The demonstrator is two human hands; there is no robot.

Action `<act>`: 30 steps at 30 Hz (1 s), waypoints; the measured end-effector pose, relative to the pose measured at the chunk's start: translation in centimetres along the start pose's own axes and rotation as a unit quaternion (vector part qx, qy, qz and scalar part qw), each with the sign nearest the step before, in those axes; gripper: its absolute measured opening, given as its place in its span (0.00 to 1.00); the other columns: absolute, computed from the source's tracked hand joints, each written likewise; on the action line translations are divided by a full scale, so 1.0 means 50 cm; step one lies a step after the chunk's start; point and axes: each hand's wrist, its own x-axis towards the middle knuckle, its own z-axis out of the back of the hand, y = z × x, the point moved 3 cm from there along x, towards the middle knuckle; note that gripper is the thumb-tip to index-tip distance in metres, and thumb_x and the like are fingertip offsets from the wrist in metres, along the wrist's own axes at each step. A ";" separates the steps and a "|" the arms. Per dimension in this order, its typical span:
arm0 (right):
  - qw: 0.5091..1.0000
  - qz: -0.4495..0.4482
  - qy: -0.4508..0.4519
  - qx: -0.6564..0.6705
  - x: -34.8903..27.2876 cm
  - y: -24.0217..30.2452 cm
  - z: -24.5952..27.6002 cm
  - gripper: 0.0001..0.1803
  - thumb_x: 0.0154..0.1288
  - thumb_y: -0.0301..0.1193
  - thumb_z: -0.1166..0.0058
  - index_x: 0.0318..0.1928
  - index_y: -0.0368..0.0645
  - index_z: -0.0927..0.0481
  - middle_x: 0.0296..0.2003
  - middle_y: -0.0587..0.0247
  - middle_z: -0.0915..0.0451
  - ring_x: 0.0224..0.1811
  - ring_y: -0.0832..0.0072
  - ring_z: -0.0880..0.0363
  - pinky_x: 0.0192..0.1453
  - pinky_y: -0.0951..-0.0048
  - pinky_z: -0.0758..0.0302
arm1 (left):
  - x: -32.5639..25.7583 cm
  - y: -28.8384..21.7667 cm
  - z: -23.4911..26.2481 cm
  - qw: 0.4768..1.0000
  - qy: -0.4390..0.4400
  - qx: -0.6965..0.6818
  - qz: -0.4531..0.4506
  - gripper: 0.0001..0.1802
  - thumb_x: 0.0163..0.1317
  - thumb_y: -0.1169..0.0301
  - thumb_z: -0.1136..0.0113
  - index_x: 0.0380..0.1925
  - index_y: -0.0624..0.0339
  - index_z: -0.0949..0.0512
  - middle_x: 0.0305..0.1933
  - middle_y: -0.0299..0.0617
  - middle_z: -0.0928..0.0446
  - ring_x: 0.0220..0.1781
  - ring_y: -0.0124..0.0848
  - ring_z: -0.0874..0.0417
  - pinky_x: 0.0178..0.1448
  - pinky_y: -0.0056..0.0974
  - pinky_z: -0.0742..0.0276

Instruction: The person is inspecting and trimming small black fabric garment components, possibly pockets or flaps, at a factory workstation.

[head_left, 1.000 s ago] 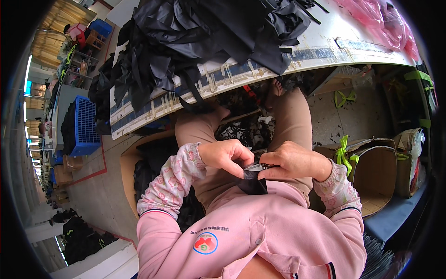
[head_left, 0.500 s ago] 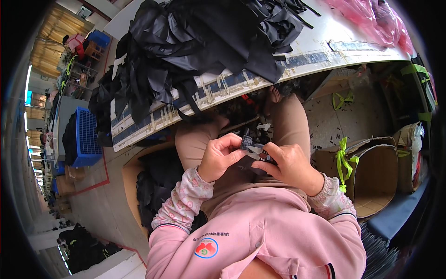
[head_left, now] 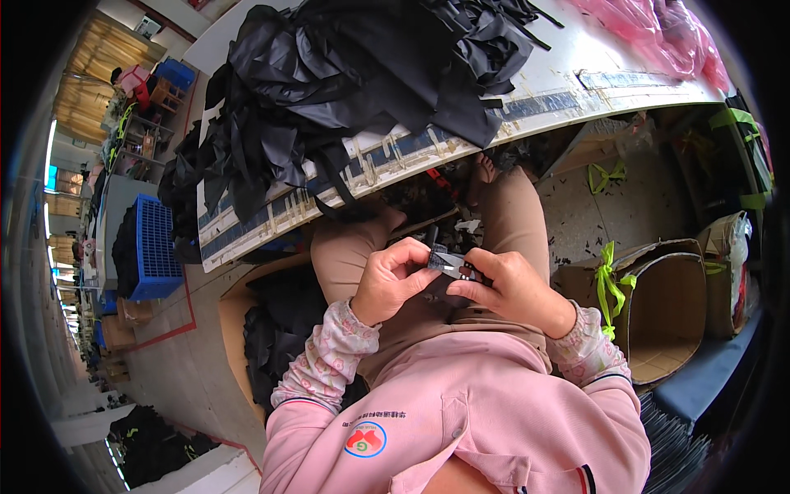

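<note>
Over my lap, my left hand (head_left: 385,281) is closed in a pinch on a small black fabric piece (head_left: 439,252), which has a greyish textured face and a narrow dark end pointing up. Close beside it, my right hand (head_left: 520,290) grips a pair of thread snips (head_left: 454,265). Their metal blades point left and meet the edge of the black piece. The snips' dark handle lies mostly under my right fingers. Whether the blades are parted or together is too small to make out.
Ahead, a white worktable (head_left: 543,78) bears a heap of black fabric (head_left: 346,74) that hangs over its edge, and pink plastic (head_left: 658,41). An open cardboard box (head_left: 666,317) stands right; another box of black cloth (head_left: 284,321) sits left. A blue crate (head_left: 156,247) is farther left.
The snips' blades have turned a little and now lie against the black piece. My left fingers have shifted slightly on it, and both hands stay over my lap.
</note>
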 end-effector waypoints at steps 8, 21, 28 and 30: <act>0.992 0.076 -0.075 -0.070 0.003 0.015 -0.008 0.20 0.59 0.41 0.36 0.29 0.39 0.30 0.16 0.53 0.26 0.18 0.53 0.25 0.22 0.61 0.32 | -0.004 0.002 -0.012 1.000 -0.009 -0.019 0.014 0.05 0.59 0.82 0.39 0.35 0.69 0.21 0.41 0.37 0.26 0.42 0.23 0.26 0.47 0.29 0.29; 0.996 -0.006 -0.088 -0.010 -0.019 -0.015 0.005 0.20 0.61 0.43 0.38 0.27 0.39 0.28 0.16 0.52 0.26 0.19 0.53 0.25 0.22 0.60 0.31 | -0.010 0.003 -0.005 0.999 -0.023 0.034 0.016 0.04 0.57 0.83 0.38 0.32 0.69 0.22 0.39 0.37 0.26 0.40 0.24 0.27 0.48 0.29 0.30; 0.998 0.012 -0.054 0.004 -0.021 -0.018 -0.001 0.20 0.60 0.40 0.36 0.28 0.37 0.29 0.17 0.51 0.29 0.17 0.53 0.29 0.23 0.62 0.34 | -0.013 0.008 0.000 0.999 -0.022 0.009 0.031 0.04 0.57 0.82 0.38 0.32 0.68 0.22 0.39 0.37 0.26 0.42 0.25 0.27 0.50 0.30 0.31; 0.998 0.029 -0.059 -0.018 -0.021 -0.016 -0.004 0.21 0.60 0.41 0.37 0.28 0.37 0.30 0.17 0.50 0.27 0.19 0.51 0.27 0.23 0.61 0.33 | -0.013 0.008 -0.002 0.999 -0.023 0.011 0.029 0.04 0.57 0.82 0.38 0.32 0.68 0.23 0.39 0.37 0.26 0.42 0.25 0.27 0.50 0.30 0.31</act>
